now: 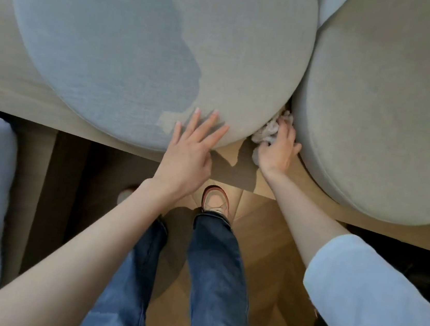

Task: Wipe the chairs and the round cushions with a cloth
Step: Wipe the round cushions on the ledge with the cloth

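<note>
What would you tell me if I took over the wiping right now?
Left hand: open, fingers flat on the front edge of the left cushion.
Right hand: grips the cloth, pushed into the gap between that cushion and the right cushion.
Done: left cushion has a dark patch, likely damp from wiping.
Left: probably the gap, the right cushion and the seat under them.

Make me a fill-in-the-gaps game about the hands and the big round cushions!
1. The right hand grips the cloth in the gap between ____ round cushions.
2. The left hand lies flat on the left cushion and holds ____.
3. The darker patch is on the ____ cushion.
Missing words: two, nothing, left.
</note>
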Available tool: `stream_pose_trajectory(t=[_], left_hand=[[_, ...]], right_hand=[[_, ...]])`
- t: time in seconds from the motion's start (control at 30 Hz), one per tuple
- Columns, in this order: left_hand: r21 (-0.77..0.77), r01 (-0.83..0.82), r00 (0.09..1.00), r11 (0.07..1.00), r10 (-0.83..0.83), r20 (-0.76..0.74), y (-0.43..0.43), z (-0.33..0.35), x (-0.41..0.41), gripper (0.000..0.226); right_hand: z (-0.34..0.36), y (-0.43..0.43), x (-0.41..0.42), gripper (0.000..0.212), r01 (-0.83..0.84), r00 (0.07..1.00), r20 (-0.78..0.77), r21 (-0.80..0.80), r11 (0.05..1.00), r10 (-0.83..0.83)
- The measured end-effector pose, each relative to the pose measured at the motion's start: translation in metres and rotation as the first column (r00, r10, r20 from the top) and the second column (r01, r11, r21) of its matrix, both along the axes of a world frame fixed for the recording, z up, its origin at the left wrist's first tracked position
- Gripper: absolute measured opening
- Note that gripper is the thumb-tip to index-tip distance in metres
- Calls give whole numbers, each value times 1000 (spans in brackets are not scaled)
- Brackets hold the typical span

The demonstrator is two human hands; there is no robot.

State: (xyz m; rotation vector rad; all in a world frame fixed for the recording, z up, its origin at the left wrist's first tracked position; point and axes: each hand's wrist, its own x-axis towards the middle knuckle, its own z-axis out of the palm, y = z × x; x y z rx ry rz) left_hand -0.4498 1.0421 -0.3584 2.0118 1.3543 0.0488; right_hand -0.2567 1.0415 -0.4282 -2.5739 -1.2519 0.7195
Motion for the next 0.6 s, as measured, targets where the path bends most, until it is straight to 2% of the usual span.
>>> stream_pose_trajectory(t=[0.13,0.23,0.3,0.43,0.6], left_hand=[[64,85,987,994,-75,-144,-6,-12,2,74],[81,87,977,993,-70,-200,-9,-13,8,78],[68,83,973,994,-66,-220,-11,-12,12,81],[54,84,970,995,-69,-231,-10,-12,13,81],[75,86,973,993,-68,-221,-11,-15,12,82]], right_hand=[[-15,-16,14,73,-222,975,-13,-31,974,222],[-15,-50,8,86,-487,873,-69,-99,868,482],[-14,-69,-2,85,-573,820,-113,-147,806,562],[-13,-75,6,61,-569,822,-58,-73,819,566],[-23,-14,34,61,-392,918,53,-39,919,394]])
